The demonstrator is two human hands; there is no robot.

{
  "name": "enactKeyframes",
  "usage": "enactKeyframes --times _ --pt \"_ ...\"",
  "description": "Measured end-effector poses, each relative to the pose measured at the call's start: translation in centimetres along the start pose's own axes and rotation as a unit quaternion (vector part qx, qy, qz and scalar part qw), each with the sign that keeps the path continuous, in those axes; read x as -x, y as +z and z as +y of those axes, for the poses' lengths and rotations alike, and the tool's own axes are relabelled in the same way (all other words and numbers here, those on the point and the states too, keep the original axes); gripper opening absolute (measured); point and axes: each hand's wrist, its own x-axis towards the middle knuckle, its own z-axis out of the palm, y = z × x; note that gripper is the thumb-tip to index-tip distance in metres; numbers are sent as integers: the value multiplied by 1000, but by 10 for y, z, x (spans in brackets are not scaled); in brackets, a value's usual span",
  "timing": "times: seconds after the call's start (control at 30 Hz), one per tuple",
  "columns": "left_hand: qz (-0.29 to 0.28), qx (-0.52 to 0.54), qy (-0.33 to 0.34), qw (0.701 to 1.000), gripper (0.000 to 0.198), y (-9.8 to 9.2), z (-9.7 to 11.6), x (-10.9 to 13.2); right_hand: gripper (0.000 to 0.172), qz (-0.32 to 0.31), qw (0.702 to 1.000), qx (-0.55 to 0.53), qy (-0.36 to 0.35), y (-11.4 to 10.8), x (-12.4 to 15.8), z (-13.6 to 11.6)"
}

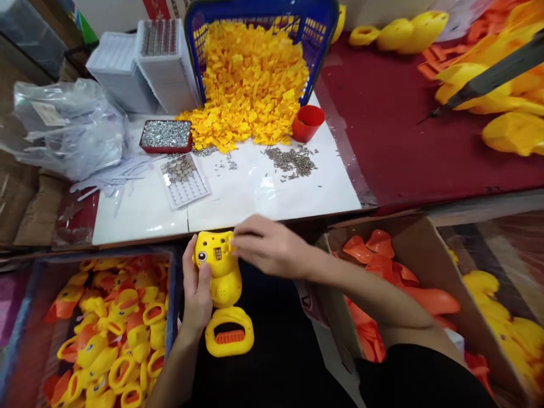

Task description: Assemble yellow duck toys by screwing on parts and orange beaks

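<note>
A left hand (198,292) clamped thumb and fingers round a yellow duck toy (217,272), held just below the white table (140,218) edge. The right hand (267,246) touched the toy's top with bunched fingertips; its grip was unclear. A plastic bag's (72,136) label (49,113) was too blurred to read.

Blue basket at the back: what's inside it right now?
The blue basket is heaped with small yellow plastic pieces that spill forward onto the white sheet. The heap covers the basket's floor, so anything beneath it is hidden.
</note>
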Motion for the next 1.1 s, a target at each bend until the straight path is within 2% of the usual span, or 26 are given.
enactKeyframes --times 0.1,0.23,0.3,0.4,0.47,0.57,0.7,0.77,0.9,0.97,1.1 --pt "-11 -58 54 997 61 6 3 0 30 20 999 12 -31 23 25 -20" --pt "-20 -119 112 986 61 11 -3 1 50 59 998 -11 2 30 42 -18" --pt "-16 -134 138 981 61 12 -5 3 52 85 996 -1 12 31 44 -19" --pt "-20 -128 156 979 62 14 0 2 44 121 991 55 -10 33 46 -23" --pt "-27 -123 166 978 64 16 9 -2 42 117 988 102 -23 32 49 -24" --pt "-34 -118 192 974 68 25 29 -14 47 86 986 140 0 23 49 -25" --pt "-79 -67 158 982 65 45 45 -38 49 68 988 128 56 8 36 -20" --pt "-106 -48 123 985 61 54 44 -47 42 119 987 82 76 6 27 -14" --pt "-136 -56 73 986 60 62 38 -56 18 256 965 26 57 11 11 4" --pt "-136 -66 67 986 60 62 37 -57 12 273 961 5 51 11 8 9" --pt "-140 -54 64 987 60 65 38 -55 14 278 955 -51 91 8 7 9"
